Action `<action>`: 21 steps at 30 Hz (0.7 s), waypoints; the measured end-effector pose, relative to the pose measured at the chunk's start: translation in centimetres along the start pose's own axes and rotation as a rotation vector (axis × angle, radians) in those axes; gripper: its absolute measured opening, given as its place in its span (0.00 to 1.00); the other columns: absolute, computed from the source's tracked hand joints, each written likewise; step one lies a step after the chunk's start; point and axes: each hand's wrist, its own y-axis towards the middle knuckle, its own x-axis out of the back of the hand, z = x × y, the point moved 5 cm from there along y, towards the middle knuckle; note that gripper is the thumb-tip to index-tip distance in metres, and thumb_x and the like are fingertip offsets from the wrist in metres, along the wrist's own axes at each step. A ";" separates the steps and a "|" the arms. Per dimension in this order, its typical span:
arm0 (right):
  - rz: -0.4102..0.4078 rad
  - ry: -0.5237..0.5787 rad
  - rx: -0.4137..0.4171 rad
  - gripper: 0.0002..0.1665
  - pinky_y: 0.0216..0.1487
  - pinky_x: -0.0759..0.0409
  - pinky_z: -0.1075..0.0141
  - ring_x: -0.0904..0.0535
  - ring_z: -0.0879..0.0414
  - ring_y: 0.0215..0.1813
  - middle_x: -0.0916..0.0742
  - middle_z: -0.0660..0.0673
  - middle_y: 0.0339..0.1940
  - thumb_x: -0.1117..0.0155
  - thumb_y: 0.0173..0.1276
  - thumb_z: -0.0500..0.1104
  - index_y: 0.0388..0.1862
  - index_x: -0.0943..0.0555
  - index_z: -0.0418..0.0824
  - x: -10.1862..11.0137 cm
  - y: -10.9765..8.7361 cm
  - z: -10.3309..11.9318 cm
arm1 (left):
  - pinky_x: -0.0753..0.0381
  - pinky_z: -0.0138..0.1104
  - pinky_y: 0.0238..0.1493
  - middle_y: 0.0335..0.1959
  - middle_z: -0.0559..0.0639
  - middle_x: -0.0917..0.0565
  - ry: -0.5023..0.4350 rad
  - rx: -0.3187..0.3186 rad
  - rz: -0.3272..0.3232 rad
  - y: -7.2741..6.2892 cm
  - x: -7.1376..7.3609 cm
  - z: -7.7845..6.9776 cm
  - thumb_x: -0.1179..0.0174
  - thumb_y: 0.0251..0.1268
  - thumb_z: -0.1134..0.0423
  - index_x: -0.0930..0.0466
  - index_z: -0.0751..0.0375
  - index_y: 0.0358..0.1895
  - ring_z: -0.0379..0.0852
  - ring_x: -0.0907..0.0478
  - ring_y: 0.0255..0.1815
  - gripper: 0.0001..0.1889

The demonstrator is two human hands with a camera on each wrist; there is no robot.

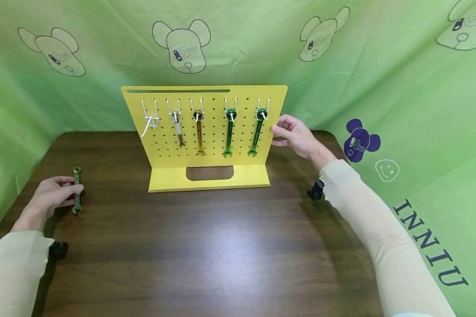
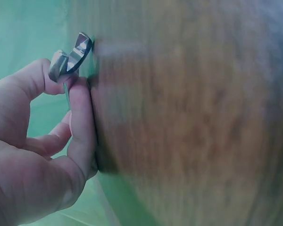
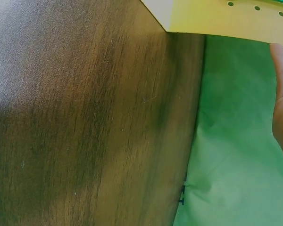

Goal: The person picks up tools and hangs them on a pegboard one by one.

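At the table's left, my left hand [image 1: 57,192] pinches a small green combination wrench [image 1: 77,200] between thumb and fingers, ring end away from me. The wrench's open jaw end [image 2: 70,59] shows shiny metal in the left wrist view. My right hand [image 1: 297,135] holds the right edge of a yellow pegboard [image 1: 218,132], thumb on its front face. Hanging on the board's white hooks are a short silver wrench [image 1: 178,130], a bronze wrench [image 1: 199,134] and two green wrenches, one inner [image 1: 229,136] and one outer [image 1: 256,136]. The leftmost hook [image 1: 150,121] carries no wrench.
The pegboard stands on its folded yellow base [image 1: 168,178] at the back of a dark wooden table [image 1: 198,246]. Green printed cloth [image 1: 254,44] hangs behind and at both sides. A black wrist camera [image 1: 315,190] sits under the right cuff.
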 end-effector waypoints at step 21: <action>-0.010 -0.012 -0.014 0.03 0.50 0.13 0.55 0.16 0.53 0.43 0.15 0.44 0.40 0.36 0.73 0.33 0.40 0.20 0.40 0.2 0.2 -0.1 | 0.12 0.35 0.37 0.38 0.46 0.14 -0.616 -0.111 0.268 -0.1 -1.0 -2.1 0.47 0.74 0.77 0.28 0.52 0.52 0.43 0.13 0.37 0.15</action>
